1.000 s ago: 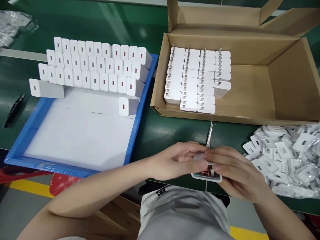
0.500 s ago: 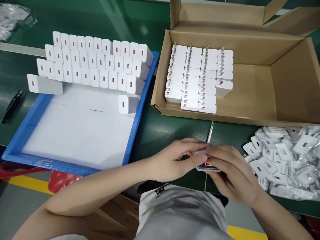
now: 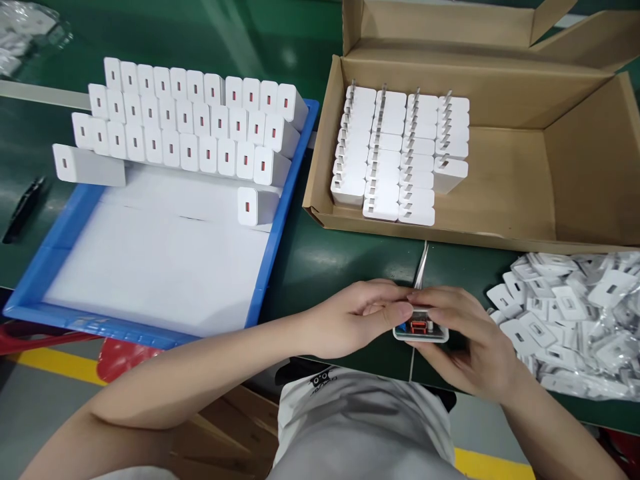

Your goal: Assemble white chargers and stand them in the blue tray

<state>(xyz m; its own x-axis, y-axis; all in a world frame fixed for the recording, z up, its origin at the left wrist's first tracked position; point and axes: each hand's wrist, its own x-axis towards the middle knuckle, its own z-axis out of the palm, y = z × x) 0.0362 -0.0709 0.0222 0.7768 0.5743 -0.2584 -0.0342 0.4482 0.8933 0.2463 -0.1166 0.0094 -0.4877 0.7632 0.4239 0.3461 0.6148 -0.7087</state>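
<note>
In front of my body, a white charger (image 3: 420,328) faces me with its end uncovered, showing a circuit board and an orange USB port. My right hand (image 3: 467,340) grips it from the right, thumb below and fingers over the top. My left hand (image 3: 363,317) is closed at its upper left corner, thumb against the edge and fingers curled behind. Whether a small part is tucked behind those fingers is hidden. White tweezers (image 3: 421,267) lie just beyond both hands on the green table (image 3: 330,267).
On the left, a blue tray (image 3: 267,283) holds rows of white chargers (image 3: 170,113) with USB ports facing me. A cardboard box (image 3: 505,180) holds chargers (image 3: 383,167) with prongs up. A pile of white end covers (image 3: 565,320) lies right; black tweezers (image 3: 24,210) lie far left.
The white piece seen over the charger's end between my fingers no longer shows. My right fingers have drawn back, so the circuit board and orange port are now more exposed.
</note>
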